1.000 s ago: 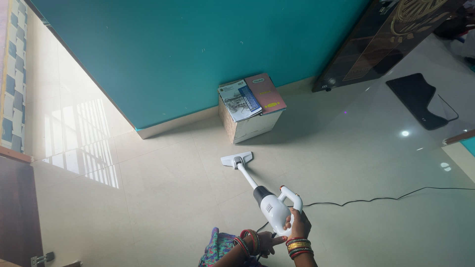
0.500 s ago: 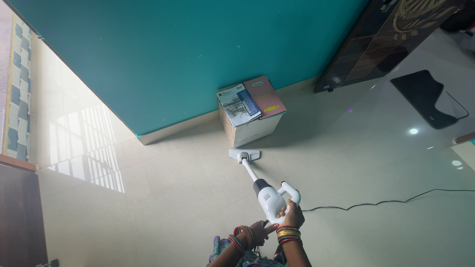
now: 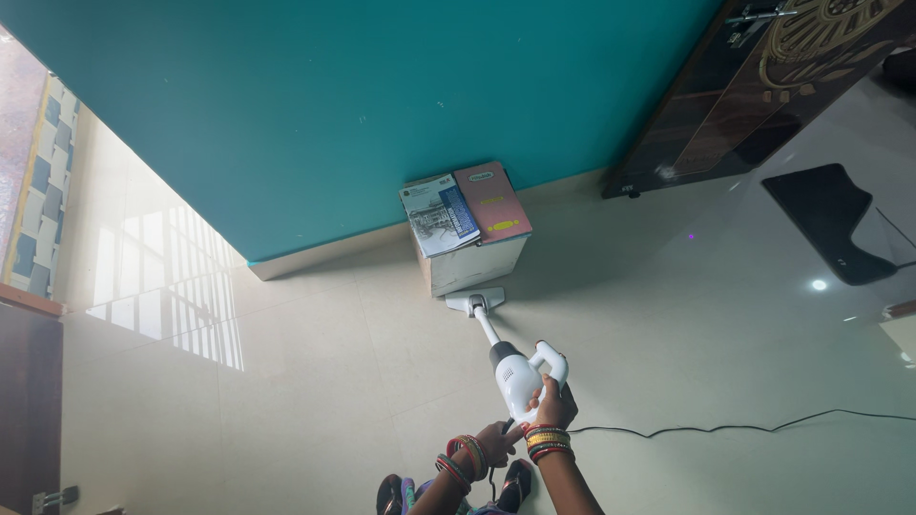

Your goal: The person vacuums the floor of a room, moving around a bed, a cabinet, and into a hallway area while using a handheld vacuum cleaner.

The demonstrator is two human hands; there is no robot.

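Vacuum cleaner (image 3: 512, 367) on glossy cream floor tiles (image 3: 315, 381), right hand (image 3: 553, 404) fingers grasping handle, left hand (image 3: 500, 442) curled, teal wall (image 3: 334, 105).

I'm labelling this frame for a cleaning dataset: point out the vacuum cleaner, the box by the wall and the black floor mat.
vacuum cleaner (image 3: 516, 375), head view, on its white motor body.
box (image 3: 471, 267), head view, on its pale front face.
black floor mat (image 3: 826, 216), head view, on its middle.

White stick vacuum cleaner (image 3: 513, 374) slants across the pale floor, its nozzle just beside a box.
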